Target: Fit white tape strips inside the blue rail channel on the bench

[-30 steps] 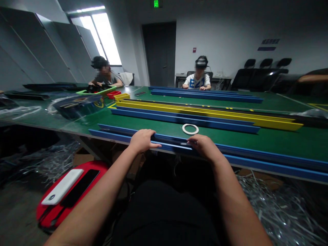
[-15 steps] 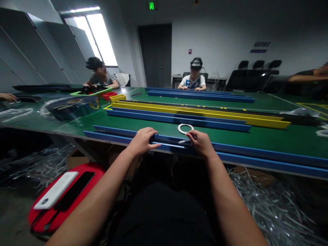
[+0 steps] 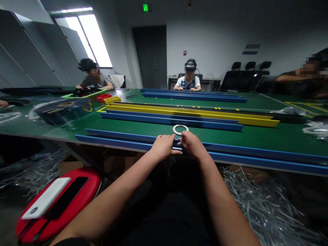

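A long blue channel-shaped rail [image 3: 112,141] lies along the near edge of the table, its dark trough facing up. My left hand [image 3: 164,147] rests over it, fingers toward the far side and thumb stretched along the near side, with a gap between them. Just to its right, my right hand [image 3: 192,145] is closed in a pinch on a narrow white tape strip [image 3: 179,143], mostly hidden by the fingers. A white tape roll [image 3: 174,129] appears just beyond the right hand's fingertips; whether they touch it I cannot tell.
More blue rails [image 3: 164,120] and yellow rails [image 3: 205,115] lie farther across the green table [image 3: 143,131]. A transparent-wrapped bundle [image 3: 64,111] stands left. Co-workers sit around the table. A red stool [image 3: 87,182] holds a white device [image 3: 46,198]; plastic strips [image 3: 263,208] heap below right.
My left hand has slid right along the blue rail, close to my right hand. The white strip seen between them is now mostly covered. The whole view has shifted slightly.
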Demonstrator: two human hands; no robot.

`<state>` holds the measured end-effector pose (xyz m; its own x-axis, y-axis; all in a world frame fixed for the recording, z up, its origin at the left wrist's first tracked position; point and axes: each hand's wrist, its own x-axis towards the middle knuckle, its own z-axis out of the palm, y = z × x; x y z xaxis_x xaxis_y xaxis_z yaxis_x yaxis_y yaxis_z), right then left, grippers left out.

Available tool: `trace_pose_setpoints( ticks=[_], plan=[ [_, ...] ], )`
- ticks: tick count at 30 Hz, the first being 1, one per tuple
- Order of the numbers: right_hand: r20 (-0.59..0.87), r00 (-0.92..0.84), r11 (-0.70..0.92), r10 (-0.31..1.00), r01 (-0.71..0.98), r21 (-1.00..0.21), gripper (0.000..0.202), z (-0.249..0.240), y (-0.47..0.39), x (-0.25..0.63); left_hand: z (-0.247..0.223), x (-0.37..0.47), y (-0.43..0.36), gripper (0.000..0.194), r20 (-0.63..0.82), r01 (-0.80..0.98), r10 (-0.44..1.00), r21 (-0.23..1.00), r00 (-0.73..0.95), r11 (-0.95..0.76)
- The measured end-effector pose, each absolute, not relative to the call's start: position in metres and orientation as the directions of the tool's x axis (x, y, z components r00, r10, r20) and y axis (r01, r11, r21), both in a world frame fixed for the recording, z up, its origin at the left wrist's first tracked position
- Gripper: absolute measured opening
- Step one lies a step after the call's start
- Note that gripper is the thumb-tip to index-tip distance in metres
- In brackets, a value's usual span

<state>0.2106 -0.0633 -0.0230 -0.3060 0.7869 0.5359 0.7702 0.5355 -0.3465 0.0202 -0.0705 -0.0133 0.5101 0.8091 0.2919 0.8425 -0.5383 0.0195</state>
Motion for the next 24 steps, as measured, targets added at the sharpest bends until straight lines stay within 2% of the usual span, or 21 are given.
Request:
trace_pose_setpoints(
  ticks=[3, 7, 11, 18, 23, 24],
  plan=[
    [0.502, -0.265, 0.511, 0.823, 0.733, -0.449, 0.016, -0.021, -0.064, 0.210, -0.018, 0.021, -0.071, 0.072, 0.311, 0.861, 0.815, -0.023, 0.489, -0.508],
    [0.516, -0.213, 0.519, 0.830, 0.633, -0.574, 0.016, -0.018, -0.069, 0.209, -0.020, 0.019, -0.072, 0.072, 0.341, 0.857, 0.798, -0.046, 0.496, -0.513],
    [0.526, -0.203, 0.510, 0.826, 0.667, -0.544, 0.016, -0.013, -0.071, 0.208, -0.018, 0.017, -0.072, 0.072, 0.332, 0.857, 0.802, -0.047, 0.498, -0.513],
    [0.482, -0.212, 0.450, 0.850, 0.767, -0.456, 0.028, 0.006, -0.079, 0.218, -0.015, 0.017, -0.071, 0.066, 0.290, 0.856, 0.813, -0.042, 0.505, -0.516],
    [0.468, -0.267, 0.470, 0.843, 0.790, -0.395, 0.007, 0.009, -0.082, 0.233, -0.015, 0.017, -0.069, 0.077, 0.291, 0.853, 0.810, -0.042, 0.509, -0.520],
    [0.461, -0.297, 0.493, 0.836, 0.776, -0.394, 0.009, 0.009, -0.082, 0.236, -0.015, 0.014, -0.068, 0.078, 0.289, 0.856, 0.814, -0.041, 0.504, -0.515]
  ],
)
